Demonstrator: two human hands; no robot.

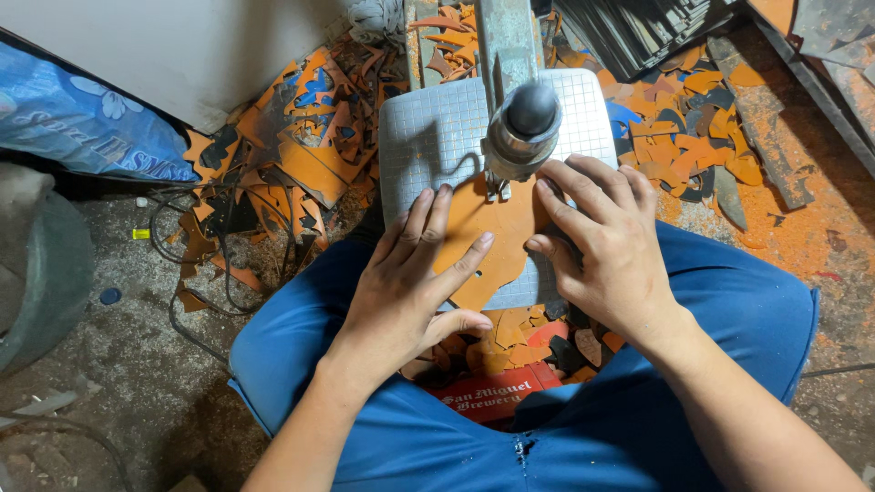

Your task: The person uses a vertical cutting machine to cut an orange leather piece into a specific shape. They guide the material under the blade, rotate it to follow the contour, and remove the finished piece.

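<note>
My left hand [410, 282] and right hand [606, 246] lie flat and open on the orange sheet [497, 228], pressing it to the gridded table [428, 137], gripping nothing. The saw head [524, 123] stands between my fingers, hiding its blade. Orange scraps [310, 155] litter the floor; a red box [497, 396] shows partly between my knees.

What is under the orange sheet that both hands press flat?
Under the orange sheet lies a grey gridded machine table. The left hand and right hand cover parts of the sheet, so those parts stay hidden.
</note>
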